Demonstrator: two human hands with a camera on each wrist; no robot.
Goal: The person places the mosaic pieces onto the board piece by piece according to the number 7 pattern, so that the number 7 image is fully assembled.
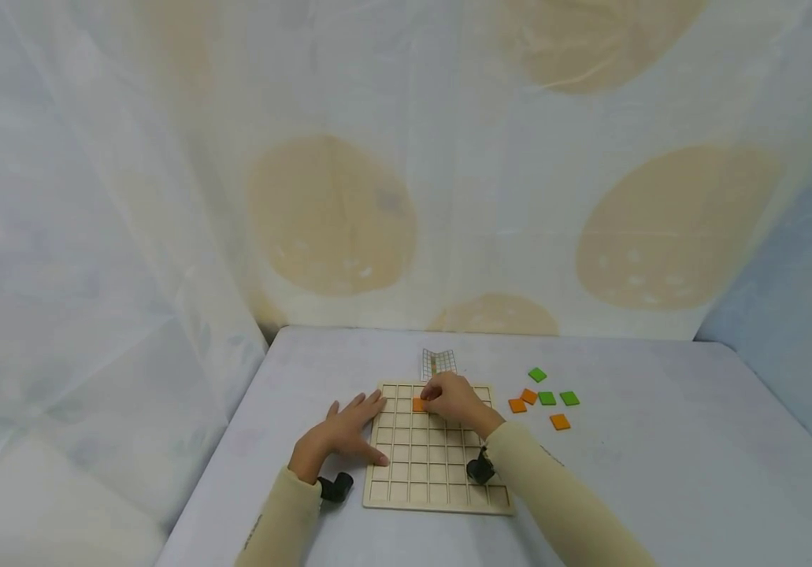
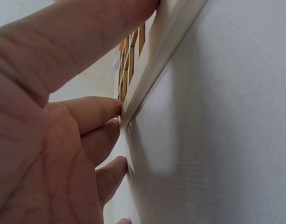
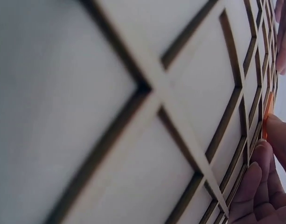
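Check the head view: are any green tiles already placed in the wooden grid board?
No: the green tiles lie loose on the table right of the grid board; only an orange tile sits in it.

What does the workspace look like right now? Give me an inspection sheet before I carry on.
Surface: pale table, covered in light cloth.
Job's things: wooden grid board; orange tile in a cell near its far edge.
Clutter: loose orange and green tiles to the right of the board; small grid card behind it.
Hands: left hand lies flat, fingers on the board's left edge; right hand pinches the orange tile.
Cables: nothing seen.
Surroundings: pale sheeting with tan blotches behind the table.
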